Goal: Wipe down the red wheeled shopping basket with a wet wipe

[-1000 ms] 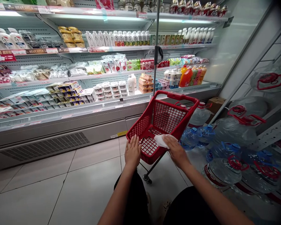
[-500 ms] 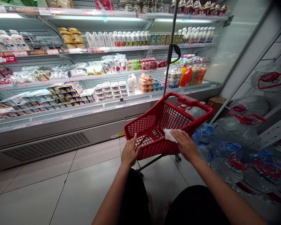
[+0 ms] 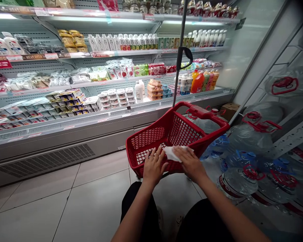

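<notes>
A red shopping basket cart (image 3: 151,137) stands in front of me, its handle toward the right. My left hand (image 3: 153,167) lies on the near rim of the basket with its fingers spread and nothing in it. To the right of it, my right hand (image 3: 189,162) presses a white cloth or tissue (image 3: 172,154) against the near side of the basket. Its fingers lie over the cloth. The tips of both hands are a short way apart. A black pole rises behind the basket.
Refrigerated shelves (image 3: 116,117) with cartons, cups and bottles run along the back. Large water bottles (image 3: 238,183) with red and blue handles stand at the right. A cardboard box (image 3: 231,111) sits behind the cart. My knees are below my hands.
My left hand has moved right along the near rim. My right hand has moved left with the white cloth, so the hands are closer together. The basket's front end now appears further left.
</notes>
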`<state>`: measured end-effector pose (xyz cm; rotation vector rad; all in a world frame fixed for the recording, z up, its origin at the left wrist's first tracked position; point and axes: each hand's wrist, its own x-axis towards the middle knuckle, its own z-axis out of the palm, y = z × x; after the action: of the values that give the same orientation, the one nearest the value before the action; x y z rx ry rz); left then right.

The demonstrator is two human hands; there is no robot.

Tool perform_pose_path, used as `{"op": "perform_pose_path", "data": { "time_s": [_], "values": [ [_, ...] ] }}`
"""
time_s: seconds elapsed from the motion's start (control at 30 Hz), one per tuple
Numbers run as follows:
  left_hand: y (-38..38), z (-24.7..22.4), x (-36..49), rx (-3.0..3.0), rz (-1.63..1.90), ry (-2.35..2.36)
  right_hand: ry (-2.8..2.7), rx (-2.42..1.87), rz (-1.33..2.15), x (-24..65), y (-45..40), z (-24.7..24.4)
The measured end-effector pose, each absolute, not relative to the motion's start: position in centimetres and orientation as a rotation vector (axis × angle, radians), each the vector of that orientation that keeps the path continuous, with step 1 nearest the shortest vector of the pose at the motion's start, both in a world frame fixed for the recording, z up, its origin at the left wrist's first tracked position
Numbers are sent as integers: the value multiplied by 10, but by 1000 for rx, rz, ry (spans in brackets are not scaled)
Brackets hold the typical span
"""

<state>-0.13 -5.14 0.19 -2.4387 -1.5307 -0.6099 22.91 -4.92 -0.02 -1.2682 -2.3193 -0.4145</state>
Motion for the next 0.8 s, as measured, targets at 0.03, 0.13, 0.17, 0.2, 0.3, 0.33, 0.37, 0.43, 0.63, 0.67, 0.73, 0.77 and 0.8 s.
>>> {"op": "perform_pose_path", "data": {
  "time_s": [0.03, 0.13, 0.17, 0.2, 0.3, 0.33, 0.37, 0.43, 0.63, 0.67, 0.73, 0.77, 0.8],
  "values": [
    [-52, 3, -7, -2438, -601, -1520, -2282, -1310, -448, 247, -47, 5],
    [-53, 5, -21, -2427, -593, -1519, -2085, -1468, -557, 305, -38, 23],
    [-53, 5, -23, -2424, -595, -1523, -2020, -1507, -582, 321, -35, 28],
    [-54, 5, -23, -2419, -599, -1528, -1965, -1537, -598, 334, -32, 32],
    [-54, 4, -19, -2399, -606, -1560, -1868, -1577, -612, 340, -26, 35],
    [-54, 4, -17, -2395, -609, -1575, -1870, -1573, -609, 332, -25, 32],
    [-54, 3, -15, -2391, -613, -1588, -1892, -1558, -601, 318, -26, 27],
    [-54, 3, -13, -2394, -619, -1601, -1999, -1486, -563, 282, -32, 15],
    [-50, 3, -20, -2396, -581, -1588, -2313, -1244, -412, 222, -47, -1],
    [-49, 3, -22, -2392, -579, -1588, -2310, -1253, -425, 231, -45, 3],
    [-47, 3, -25, -2382, -582, -1591, -2254, -1313, -479, 260, -37, 14],
    [-46, 3, -27, -2376, -584, -1594, -2199, -1363, -513, 277, -31, 20],
    [-46, 3, -28, -2370, -584, -1598, -2130, -1418, -547, 295, -26, 26]
  ]
}}
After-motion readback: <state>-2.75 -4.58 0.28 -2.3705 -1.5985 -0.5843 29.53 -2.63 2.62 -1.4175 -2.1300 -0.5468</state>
